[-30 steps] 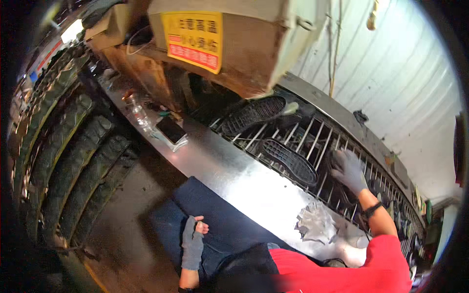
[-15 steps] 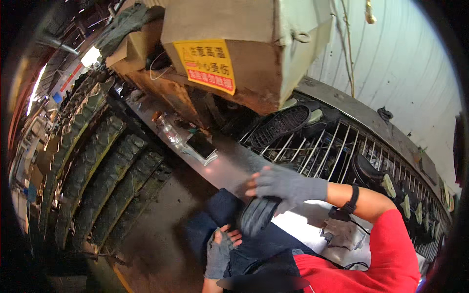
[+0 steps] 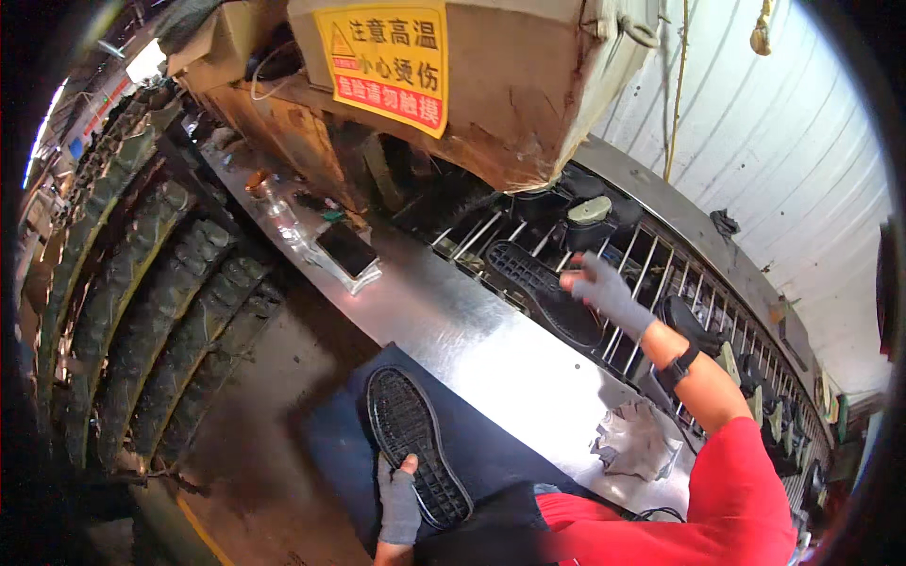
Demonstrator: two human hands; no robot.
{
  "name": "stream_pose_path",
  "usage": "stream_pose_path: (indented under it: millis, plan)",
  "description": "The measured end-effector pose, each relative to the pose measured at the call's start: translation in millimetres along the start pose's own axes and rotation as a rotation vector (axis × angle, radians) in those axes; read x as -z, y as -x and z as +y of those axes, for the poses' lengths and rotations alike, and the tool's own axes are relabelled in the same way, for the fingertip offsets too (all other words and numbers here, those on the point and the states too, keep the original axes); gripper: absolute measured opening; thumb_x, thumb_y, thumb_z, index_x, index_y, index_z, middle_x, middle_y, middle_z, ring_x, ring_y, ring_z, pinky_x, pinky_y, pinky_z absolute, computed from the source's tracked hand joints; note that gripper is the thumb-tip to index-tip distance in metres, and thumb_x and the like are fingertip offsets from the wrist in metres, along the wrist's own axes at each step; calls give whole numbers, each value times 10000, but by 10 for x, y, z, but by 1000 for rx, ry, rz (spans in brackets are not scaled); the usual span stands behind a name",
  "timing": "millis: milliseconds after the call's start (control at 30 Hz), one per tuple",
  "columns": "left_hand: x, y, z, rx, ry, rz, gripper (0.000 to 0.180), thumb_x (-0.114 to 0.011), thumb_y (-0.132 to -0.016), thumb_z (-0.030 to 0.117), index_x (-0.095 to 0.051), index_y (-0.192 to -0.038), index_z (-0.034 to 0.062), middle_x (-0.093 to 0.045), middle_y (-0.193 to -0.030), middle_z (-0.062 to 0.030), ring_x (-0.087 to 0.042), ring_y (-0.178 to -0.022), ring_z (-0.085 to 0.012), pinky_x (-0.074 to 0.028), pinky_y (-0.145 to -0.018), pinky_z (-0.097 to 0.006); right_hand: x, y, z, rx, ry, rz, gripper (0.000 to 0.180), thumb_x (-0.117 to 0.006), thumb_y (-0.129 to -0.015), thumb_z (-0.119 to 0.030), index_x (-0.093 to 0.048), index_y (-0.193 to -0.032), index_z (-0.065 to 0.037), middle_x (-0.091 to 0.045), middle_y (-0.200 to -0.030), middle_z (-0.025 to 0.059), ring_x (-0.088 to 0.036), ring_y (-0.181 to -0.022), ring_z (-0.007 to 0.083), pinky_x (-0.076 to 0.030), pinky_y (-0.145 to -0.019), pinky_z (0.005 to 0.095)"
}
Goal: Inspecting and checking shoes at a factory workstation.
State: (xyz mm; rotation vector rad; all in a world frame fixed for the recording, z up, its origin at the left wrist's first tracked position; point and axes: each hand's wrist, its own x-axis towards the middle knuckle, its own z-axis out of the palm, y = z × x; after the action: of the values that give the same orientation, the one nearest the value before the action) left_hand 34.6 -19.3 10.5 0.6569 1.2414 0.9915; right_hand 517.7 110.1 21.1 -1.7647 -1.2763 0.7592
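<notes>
Black shoe sole (image 3: 412, 441) in left hand (image 3: 398, 505)

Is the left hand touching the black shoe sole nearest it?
Touching: the head view shows the left hand gripping the black shoe sole, thumb over its edge.

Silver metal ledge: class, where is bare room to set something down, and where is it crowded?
The ledge is largely bare between the black rectangular phone and crumpled grey cloth; it's crowded around the phone and clear bottle.

Shoe sole (image 3: 408, 429): black, gridded | gloves (image 3: 398, 507): grey | sleeve (image 3: 741, 476): red | sticker (image 3: 385, 64): yellow-red
</notes>
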Motion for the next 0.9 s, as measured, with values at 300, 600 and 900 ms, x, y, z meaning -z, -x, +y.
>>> stream_pose_path:
  millis: [300, 600, 900]
  plan:
    - [-210, -86, 85, 174, 117, 78, 548, -639, -968, 91, -523, -1502, 49, -661, -1337, -92, -641, -1152, -232, -513, -1034, -375, 516, -1709, 749, -659, -741, 196, 944, -744, -812, -789, -496, -1499, -191, -570, -1519, 122, -565, -1330, 345, -293, -1140, 705]
    - [12, -98, 27, 91, -10, -15, 558, -676, -998, 171, -507, -1512, 33, -623, -1383, -96, -599, -1224, -226, -475, -1079, -362, 746, -979, 1018, -437, -1176, 67, 832, -734, -918, -542, -450, -1577, -122, -592, -1451, 217, -637, -1257, 453, -451, -1125, 656]
    - [-232, -323, 641, -386, -32, -297, 679, -517, -1098, 501, -452, -1550, -2, -578, -1458, -230, -563, -1387, -322, -445, -1177, -491, 312, 1458, -26, -500, -997, -391, 1008, -774, -765, -473, -438, -1558, 51, -573, -1515, 231, -628, -1308, 393, -458, -1197, 507]
